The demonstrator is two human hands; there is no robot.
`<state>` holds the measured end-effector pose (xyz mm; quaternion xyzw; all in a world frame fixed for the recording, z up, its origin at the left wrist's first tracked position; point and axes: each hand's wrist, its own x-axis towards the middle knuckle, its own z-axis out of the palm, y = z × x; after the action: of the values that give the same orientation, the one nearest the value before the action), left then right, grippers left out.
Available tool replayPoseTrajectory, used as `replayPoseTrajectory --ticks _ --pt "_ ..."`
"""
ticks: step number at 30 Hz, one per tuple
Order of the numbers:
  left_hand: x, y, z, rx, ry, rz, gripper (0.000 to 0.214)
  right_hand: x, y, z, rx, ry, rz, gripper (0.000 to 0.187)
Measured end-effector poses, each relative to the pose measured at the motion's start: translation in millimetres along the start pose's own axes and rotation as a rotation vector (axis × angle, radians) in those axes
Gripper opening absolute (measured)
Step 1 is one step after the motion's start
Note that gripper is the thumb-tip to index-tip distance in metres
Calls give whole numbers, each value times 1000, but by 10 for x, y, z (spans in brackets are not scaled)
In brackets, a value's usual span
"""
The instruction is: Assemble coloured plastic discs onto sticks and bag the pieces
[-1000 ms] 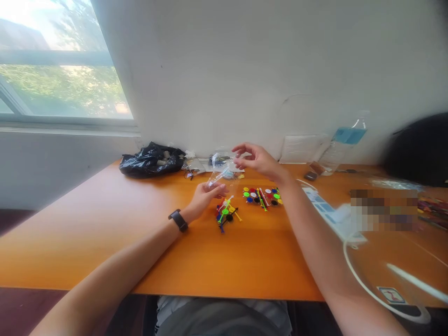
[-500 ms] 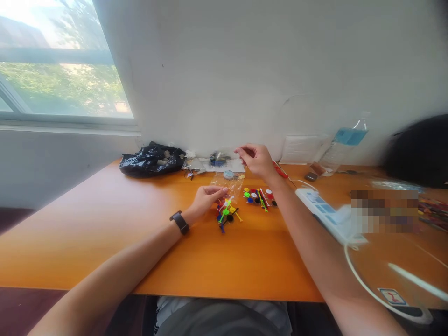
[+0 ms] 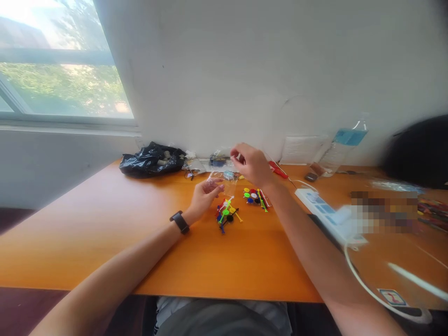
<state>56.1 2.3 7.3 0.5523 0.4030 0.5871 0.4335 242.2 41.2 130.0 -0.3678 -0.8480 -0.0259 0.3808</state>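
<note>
Between my hands a clear plastic bag point(image 3: 230, 187) hangs above the table, its outline faint. My left hand point(image 3: 206, 195), with a black watch on the wrist, is closed on the bag's left side. Thumb and fingers of my right hand point(image 3: 249, 163) are pinched at the bag's upper edge, though the contact is hard to make out. Just below the left fingers lies a loose pile of small coloured plastic sticks and discs point(image 3: 227, 213). Farther right, beneath the right forearm, another group of coloured discs point(image 3: 251, 196) lies beside several thin coloured sticks point(image 3: 262, 200).
A black plastic bag point(image 3: 152, 160) sits at the back left of the wooden table point(image 3: 105, 224). On the right are a white power strip point(image 3: 322, 210) with a cable, a clear bottle point(image 3: 336, 151) leaning by the wall, and a red-handled tool point(image 3: 279, 170).
The clear bag has shifted left and bunched up as my left hand rose a little off the coloured pile. My right hand has moved slightly left, its fingers more curled.
</note>
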Motion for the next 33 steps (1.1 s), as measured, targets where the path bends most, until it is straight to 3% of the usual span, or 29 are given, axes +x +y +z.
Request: replayPoseTrajectory --ticks 4,10,14,18,21,26,33 --pt "-3 -16 7 0 -6 7 45 -25 -53 96 4 -131 -27 23" --pt "-7 -45 -3 36 -20 72 44 -29 -80 95 41 -36 -36 33" --pt "-19 -27 -1 55 0 72 45 -11 -5 74 156 -26 78 33" --pt "-17 14 18 11 -6 106 43 16 145 107 377 -51 183 22" --pt "-5 46 27 -7 33 134 40 27 198 93 526 -71 285 27" --pt "21 68 21 -58 87 148 45 8 156 -44 760 -278 441 42" --pt "56 4 -10 -49 106 178 57 -31 192 -127 984 -592 456 43"
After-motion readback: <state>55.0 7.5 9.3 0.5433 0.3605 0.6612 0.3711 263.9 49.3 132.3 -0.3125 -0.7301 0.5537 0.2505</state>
